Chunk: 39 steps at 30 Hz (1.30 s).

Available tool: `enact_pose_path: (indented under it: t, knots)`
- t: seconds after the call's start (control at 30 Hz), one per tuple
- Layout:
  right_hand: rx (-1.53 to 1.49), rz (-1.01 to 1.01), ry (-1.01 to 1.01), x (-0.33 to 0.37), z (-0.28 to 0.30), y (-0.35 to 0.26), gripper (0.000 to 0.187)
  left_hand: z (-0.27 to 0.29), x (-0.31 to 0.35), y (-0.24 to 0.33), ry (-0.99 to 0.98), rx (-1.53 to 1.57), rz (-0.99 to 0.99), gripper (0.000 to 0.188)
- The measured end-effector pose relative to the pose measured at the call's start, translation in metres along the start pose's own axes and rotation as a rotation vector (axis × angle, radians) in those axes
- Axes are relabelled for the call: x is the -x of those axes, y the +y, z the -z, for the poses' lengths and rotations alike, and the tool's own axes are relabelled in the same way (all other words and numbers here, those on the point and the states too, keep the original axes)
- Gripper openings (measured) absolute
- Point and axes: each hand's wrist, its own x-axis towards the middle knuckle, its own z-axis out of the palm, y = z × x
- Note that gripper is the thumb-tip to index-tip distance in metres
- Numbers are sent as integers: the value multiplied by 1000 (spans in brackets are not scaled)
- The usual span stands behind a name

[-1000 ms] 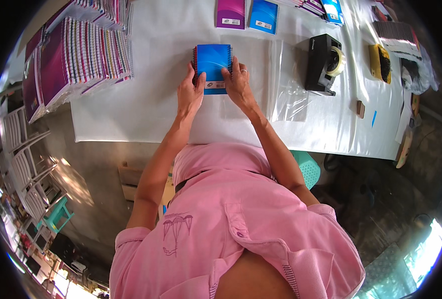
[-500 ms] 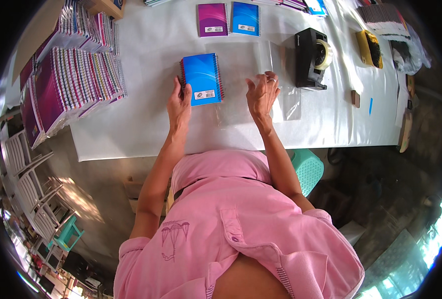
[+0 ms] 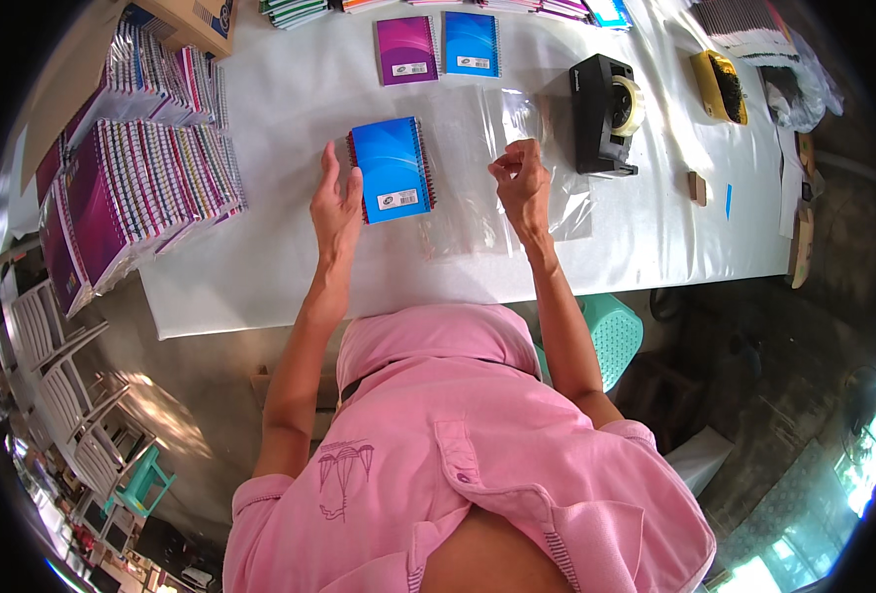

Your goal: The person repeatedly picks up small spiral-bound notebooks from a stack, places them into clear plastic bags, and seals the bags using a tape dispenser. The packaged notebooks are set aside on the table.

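Observation:
A stack of blue spiral notebooks (image 3: 389, 163), apparently more than one by the doubled coils, lies on the white-covered table in front of me. Beside its left edge is my left hand (image 3: 337, 212), open, with fingers stretched upward and the thumb close to the lower left side. My right hand (image 3: 525, 193) is over a clear plastic bag (image 3: 458, 212) spread to the right of the stack. Its thumb and fingers are pinched together at the film, though the exact grip on the thin plastic is hard to see.
Beyond lie a purple notebook (image 3: 407, 49) and another blue notebook (image 3: 472, 44). A black tape dispenser (image 3: 591, 119) stands right of the bag, with a yellow container (image 3: 718, 87) and a small brown block (image 3: 696, 189) farther right. Tall piles of wrapped notebooks (image 3: 151, 178) crowd the left edge.
My right hand's fingers have closed from spread to a pinch, and the plastic beneath has shifted slightly. My left hand has drawn a little away from the notebooks. The view has shifted a bit.

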Motion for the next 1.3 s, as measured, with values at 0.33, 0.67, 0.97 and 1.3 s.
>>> enact_pose_path:
  t: [0.33,0.67,0.97,1.3]
  knots:
    - [-113,-56,-232,5,-7,-52,24,-16,2,-6,-4,-4,-33,75]
    - [171,384,-505,28,-58,-85,29,-21,3,2,-6,269,77,75]
    - [-319,392,-776,-12,-7,-78,31,-22,0,-14,17,109,-18,80]
    - [-112,429,-334,6,-32,-54,36,-7,4,-7,31,371,57,73]
